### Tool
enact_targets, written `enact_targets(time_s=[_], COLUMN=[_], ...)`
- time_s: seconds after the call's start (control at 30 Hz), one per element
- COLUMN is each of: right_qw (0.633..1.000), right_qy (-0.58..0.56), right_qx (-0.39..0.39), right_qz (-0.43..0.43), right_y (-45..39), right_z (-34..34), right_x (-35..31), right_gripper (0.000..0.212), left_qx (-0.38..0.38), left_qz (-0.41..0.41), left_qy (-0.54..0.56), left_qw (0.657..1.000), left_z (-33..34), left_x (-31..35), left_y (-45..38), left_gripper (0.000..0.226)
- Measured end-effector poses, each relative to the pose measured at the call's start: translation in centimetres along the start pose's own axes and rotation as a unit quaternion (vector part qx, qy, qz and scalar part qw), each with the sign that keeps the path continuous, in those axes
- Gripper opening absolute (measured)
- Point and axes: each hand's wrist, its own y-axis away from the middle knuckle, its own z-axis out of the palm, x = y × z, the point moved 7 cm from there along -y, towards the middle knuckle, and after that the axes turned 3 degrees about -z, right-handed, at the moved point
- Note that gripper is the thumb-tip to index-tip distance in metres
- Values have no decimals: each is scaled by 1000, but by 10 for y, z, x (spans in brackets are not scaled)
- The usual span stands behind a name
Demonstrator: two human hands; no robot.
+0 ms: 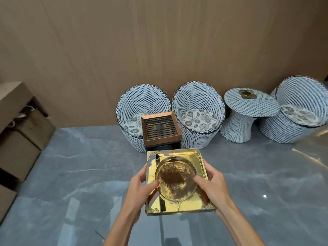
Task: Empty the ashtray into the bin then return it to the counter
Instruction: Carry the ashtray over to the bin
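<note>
A square golden glass ashtray with a round bowl of brown ash residue is held level in front of me, above the grey floor. My left hand grips its left edge, thumb resting on the top face. My right hand grips the right edge, thumb near the bowl's rim. Just beyond the ashtray stands a square bin with a copper-coloured rim and a dark grated top with a small central opening. No counter is in sight.
Three woven blue-and-white chairs and a matching small round table with a second ashtray stand against the brown wall. Cardboard boxes are stacked on the left. A glossy grey marble floor lies below.
</note>
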Motion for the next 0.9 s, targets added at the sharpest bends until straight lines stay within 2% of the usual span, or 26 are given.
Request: enact_targets(time_s=[0.13,0.23,0.63,0.9], right_qw=[1000,998,991,975], right_qy=[12,23,55,97], right_qx=[-15,-20,-55,-88], right_qz=[24,51,110,178], right_y=[-61,-106,-276,-341], right_z=[-3,0,24,40], right_x=[10,23,71,120], right_gripper=[77,85,89,90], left_qx=[31,36,53,89], left_qz=[-12,-18,-79,-137], left_qy=[-10,-12,31,33], left_qw=[999,999,995,986], left_z=[7,10,10,6], left_x=[2,0,-19,-63], left_y=[-52,-94,-245,-306], left_gripper=[68,67,53,71])
